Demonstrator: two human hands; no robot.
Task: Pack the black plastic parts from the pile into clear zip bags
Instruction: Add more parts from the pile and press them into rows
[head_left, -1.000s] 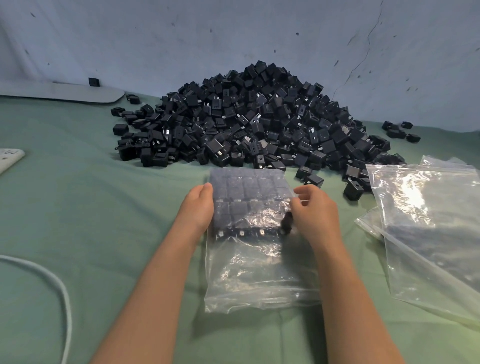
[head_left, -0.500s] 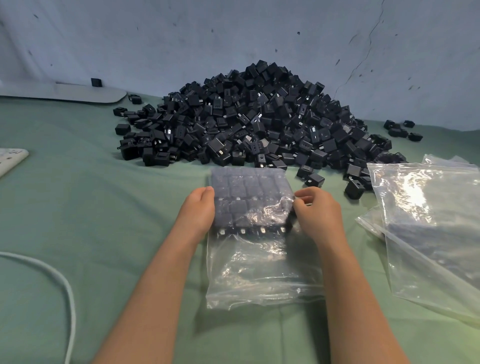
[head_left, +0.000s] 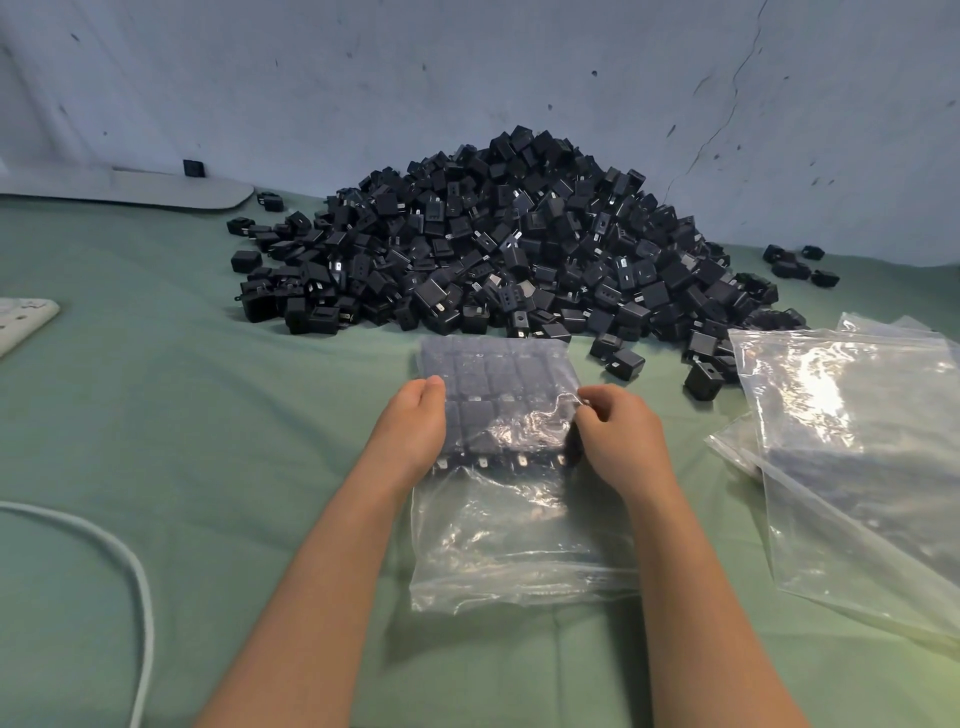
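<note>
Several parts (head_left: 493, 384) lie rowed inside bag (head_left: 519, 545), frame centre | left hand (head_left: 410, 431) straight-fingered against bag's side | right hand (head_left: 618, 436) pinches its film | pile (head_left: 498, 244), upper centre, large: most unpacked | spare bags (head_left: 857, 441), right, unfilled

A small packing workshop: a green-covered bench (head_left: 156, 415) carries a heap of black plastic parts (head_left: 509, 244) against a scuffed, cracked wall (head_left: 467, 67), beside spare zip bags (head_left: 857, 441).

Left hand (head_left: 413, 431) and right hand (head_left: 618, 436) on part-filled zip bag (head_left: 519, 545), pile (head_left: 493, 234) beyond.
</note>
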